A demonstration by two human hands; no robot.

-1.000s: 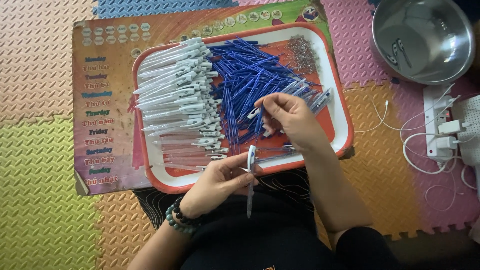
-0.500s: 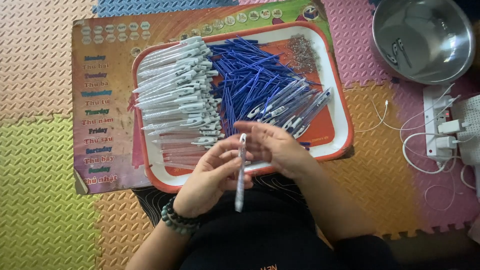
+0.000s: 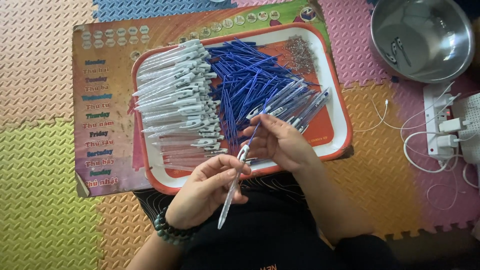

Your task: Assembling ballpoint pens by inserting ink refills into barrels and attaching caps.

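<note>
**Refill going into barrel, most of tray still loose**

Head view, looking down at lap and tray.

Left hand [image 3: 207, 187] closed around clear barrel [image 3: 231, 192], tip pointing to 7 o'clock, clip end up at 1 o'clock. Beaded bracelet [image 3: 172, 232] on that wrist.

Right hand [image 3: 280, 142] pinching blue refill [image 3: 255, 132] between fingertips, lower end at or just inside barrel mouth; depth not clear. Looks like mid-insertion, not seated yet.

Tray [image 3: 340, 107], red rim, white border, just beyond hands at 12 o'clock. Inside:
- barrels [image 3: 175, 95] stacked in a pile at 9 o'clock side, white clips facing centre
- refills [image 3: 245, 82] heaped loose in centre
- small springs [image 3: 299, 55] piled at 1 o'clock corner
- a few pens [image 3: 305, 107] with blue inside, lying at 3 o'clock side, just above right hand; probably the assembled ones

Judging progress: only a handful done, large piles of barrels and refills untouched, so early stage.

Around tray: printed mat [image 3: 102, 120] under it, foam floor tiles [image 3: 45, 200], steel bowl [image 3: 422, 37] at 2 o'clock with a few small bits inside, power strip [image 3: 442, 127] with white cables at 3 o'clock.
</note>
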